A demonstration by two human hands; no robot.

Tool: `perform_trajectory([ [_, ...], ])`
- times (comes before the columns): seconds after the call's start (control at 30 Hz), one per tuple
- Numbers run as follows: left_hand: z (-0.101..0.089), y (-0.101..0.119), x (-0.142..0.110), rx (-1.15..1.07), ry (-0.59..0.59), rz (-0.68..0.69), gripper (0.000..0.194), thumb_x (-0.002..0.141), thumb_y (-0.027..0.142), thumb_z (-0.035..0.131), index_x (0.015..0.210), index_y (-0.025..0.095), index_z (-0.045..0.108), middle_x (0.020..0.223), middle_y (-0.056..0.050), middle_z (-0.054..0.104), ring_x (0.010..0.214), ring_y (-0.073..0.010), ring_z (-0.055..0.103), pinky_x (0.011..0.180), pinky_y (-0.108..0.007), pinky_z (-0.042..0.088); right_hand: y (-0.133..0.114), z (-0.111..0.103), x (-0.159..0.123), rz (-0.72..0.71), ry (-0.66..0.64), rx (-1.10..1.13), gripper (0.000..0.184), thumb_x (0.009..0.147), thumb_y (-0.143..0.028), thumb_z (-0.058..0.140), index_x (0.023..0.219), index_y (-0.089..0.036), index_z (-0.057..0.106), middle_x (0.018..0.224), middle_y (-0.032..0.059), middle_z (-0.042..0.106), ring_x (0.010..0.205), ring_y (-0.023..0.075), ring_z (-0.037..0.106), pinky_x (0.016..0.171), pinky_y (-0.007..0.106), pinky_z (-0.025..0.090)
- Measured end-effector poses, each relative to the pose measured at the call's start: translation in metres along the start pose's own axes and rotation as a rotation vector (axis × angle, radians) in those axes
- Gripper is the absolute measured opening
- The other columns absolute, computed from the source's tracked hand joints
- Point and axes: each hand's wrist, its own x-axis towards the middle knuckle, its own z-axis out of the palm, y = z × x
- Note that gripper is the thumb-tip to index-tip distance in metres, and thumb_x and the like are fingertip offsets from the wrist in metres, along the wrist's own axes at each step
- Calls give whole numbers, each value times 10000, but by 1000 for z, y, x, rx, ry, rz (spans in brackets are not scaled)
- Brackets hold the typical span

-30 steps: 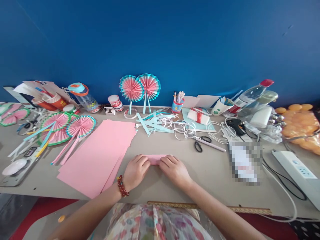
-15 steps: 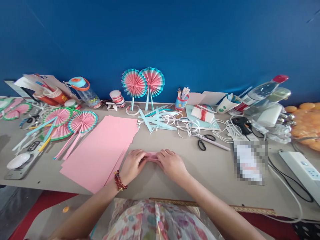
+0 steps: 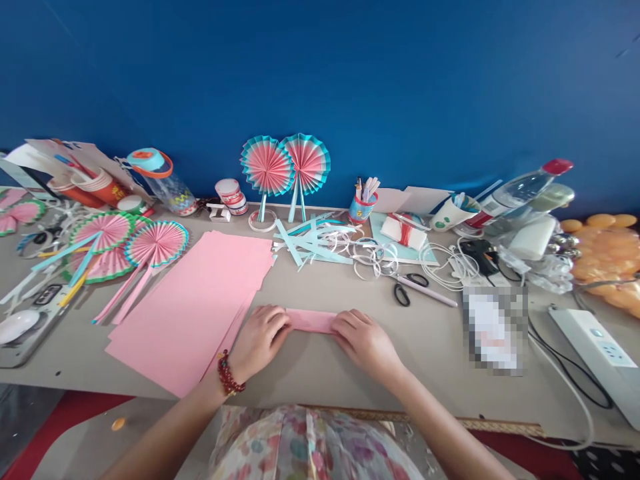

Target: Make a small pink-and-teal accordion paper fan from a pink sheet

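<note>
At the middle of the desk, seen in the head view, the strip lies crosswise in front of the person, its long side running between the 2 hands. It is pink, narrow and looks layered, as if folded. The left hand has its end, fingers curled over the top and bunched close, seemingly pinching the paper against the thumb. The right hand has the other end in a like grip, fingers bent and pressed together; its thumb is mostly hidden, so how hard it pinches I cannot tell. The span between the hands is bare and looks fairly flat.

Just beside the left hand is a stack of pink sheets, its edges fanned out. Beyond the hands lie blue strips, tangled with white paper curls, and scissors whose black loops point toward the person. Farther back, 2 round pleated fans stand against the wall; more fans lie past the stack to the left.

Judging by the grip, the work in hand is creasing or squaring up a fold along the strip. A next move of that kind would call for level ends, matched long edges and even pressure from both hands, since a small skew would carry into every layer above it.
</note>
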Motion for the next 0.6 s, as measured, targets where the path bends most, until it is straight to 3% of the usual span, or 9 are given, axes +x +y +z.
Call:
perform_trajectory([
  [0.23, 2, -3, 4, -27, 5, -47, 100, 987, 235, 508, 938, 213, 591, 934, -23, 642, 891, -191, 598, 802, -336, 442, 15, -7, -6, 88, -8, 100, 199, 1008, -217, 458, 1002, -218, 657, 1017, 48, 689, 932, 190, 603, 843, 322, 457],
  [0.37, -1, 0, 11, -8, -19, -72, 102, 981, 235, 512, 963, 214, 610, 938, -26, 663, 894, -198, 613, 800, -337, 444, 3, -9, 8, 170, -63, -32, 158, 996, -254, 499, 988, -197, 647, 963, 56, 687, 923, 210, 604, 833, 333, 441],
  [0.6, -11, 3, 25, -31, -126, -123, 101, 949, 200, 532, 882, 215, 607, 857, -12, 664, 797, -180, 618, 705, -292, 429, -22, -4, 43, 113, -198, -147, 185, 1000, -317, 504, 958, -189, 629, 955, 77, 686, 913, 206, 600, 747, 287, 400],
])
